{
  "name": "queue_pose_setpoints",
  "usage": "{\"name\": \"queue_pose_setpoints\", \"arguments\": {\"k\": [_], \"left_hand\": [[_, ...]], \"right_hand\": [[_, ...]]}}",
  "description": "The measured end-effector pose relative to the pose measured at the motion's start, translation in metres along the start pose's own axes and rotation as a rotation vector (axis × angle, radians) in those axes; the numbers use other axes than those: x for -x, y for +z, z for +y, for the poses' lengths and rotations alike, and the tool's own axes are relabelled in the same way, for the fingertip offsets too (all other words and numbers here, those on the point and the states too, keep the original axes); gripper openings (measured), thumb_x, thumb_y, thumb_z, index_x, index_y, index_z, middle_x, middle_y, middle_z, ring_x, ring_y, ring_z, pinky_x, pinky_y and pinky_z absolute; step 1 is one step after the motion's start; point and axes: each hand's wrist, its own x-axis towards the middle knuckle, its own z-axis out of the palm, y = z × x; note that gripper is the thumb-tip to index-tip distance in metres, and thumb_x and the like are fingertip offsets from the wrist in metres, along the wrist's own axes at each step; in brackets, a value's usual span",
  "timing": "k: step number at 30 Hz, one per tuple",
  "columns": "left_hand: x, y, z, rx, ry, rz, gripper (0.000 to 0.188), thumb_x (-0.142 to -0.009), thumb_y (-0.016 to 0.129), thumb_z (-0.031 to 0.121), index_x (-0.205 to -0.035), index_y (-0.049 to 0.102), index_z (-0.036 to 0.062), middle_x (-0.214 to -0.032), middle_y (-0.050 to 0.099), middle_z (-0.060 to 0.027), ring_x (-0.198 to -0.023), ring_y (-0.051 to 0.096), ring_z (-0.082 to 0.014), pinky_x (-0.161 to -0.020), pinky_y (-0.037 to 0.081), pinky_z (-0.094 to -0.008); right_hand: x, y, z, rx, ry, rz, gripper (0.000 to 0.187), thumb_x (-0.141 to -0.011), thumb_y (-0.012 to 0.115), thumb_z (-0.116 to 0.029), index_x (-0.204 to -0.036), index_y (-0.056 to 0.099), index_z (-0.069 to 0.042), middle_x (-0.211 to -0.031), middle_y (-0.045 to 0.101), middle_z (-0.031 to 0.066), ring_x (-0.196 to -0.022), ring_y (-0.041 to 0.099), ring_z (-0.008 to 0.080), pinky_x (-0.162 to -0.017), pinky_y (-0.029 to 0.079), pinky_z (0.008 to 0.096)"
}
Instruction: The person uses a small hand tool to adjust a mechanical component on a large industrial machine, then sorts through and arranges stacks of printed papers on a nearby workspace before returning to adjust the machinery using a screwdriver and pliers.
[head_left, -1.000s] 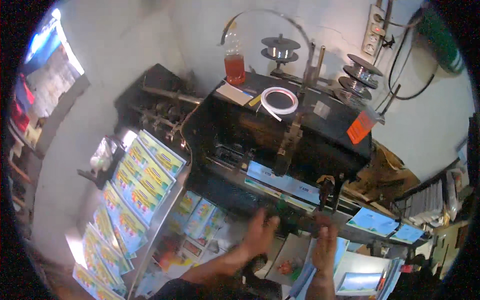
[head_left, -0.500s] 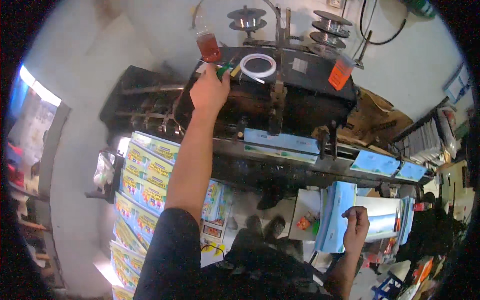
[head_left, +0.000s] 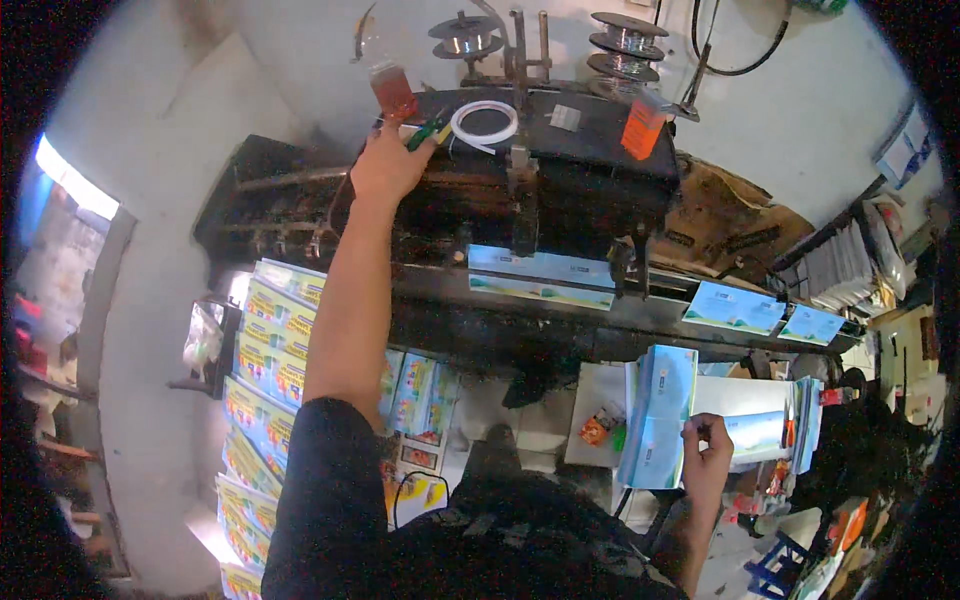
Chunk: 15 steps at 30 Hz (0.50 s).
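My left hand (head_left: 388,168) reaches over the top of the black machine (head_left: 440,200), thumb and fingers apart. Its fingertips are close to the base of a clear bottle with red liquid (head_left: 393,92). Between the thumb and fingers shows a green-handled tool (head_left: 427,131), lying on the machine beside a coil of white strip (head_left: 484,106). My right hand (head_left: 708,455) is closed in a pinch at the right edge of a stack of blue printed sheets (head_left: 665,410). Whatever its fingertips hold, if anything, is too small to make out.
Wire spools (head_left: 626,48) stand behind the machine, near an orange container (head_left: 643,128). Blue printed sheets (head_left: 540,270) rest along its front ledge. Tall stacks of yellow-green booklets (head_left: 270,350) stand at left. A blue stool (head_left: 778,565) is at lower right.
The view has shifted, so the machine sits further left and higher. My left hand has moved slightly forward toward the bottle. My right hand stays pinched by the blue stack.
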Motion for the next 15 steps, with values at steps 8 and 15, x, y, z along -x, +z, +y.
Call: {"name": "queue_pose_setpoints", "arguments": {"k": [8, 15], "left_hand": [[0.001, -0.005, 0.009, -0.059, -0.063, 0.047, 0.078, -0.081, 0.063, 0.06, -0.14, 0.046, 0.012, -0.132, 0.053, -0.0208, -0.118, 0.056, -0.04, -0.096, 0.048, -0.049], [0.013, -0.006, -0.006, -0.077, -0.047, 0.242, 0.071, -0.084, 0.061, 0.057, -0.133, 0.051, 0.0072, -0.131, 0.053, -0.021, -0.118, 0.055, -0.0392, -0.098, 0.045, -0.0486]], "right_hand": [[-0.041, -0.05, 0.054, 0.096, 0.01, -0.107, 0.01, -0.089, 0.064, -0.006, -0.094, 0.06, 0.002, -0.082, 0.064, 0.0138, -0.074, 0.062, 0.0222, -0.07, 0.05, 0.0337], [-0.062, -0.074, 0.087, 0.047, -0.003, -0.093, 0.009, -0.087, 0.065, 0.0, -0.089, 0.056, 0.001, -0.076, 0.06, 0.0117, -0.068, 0.057, 0.0204, -0.066, 0.047, 0.0336]]}}
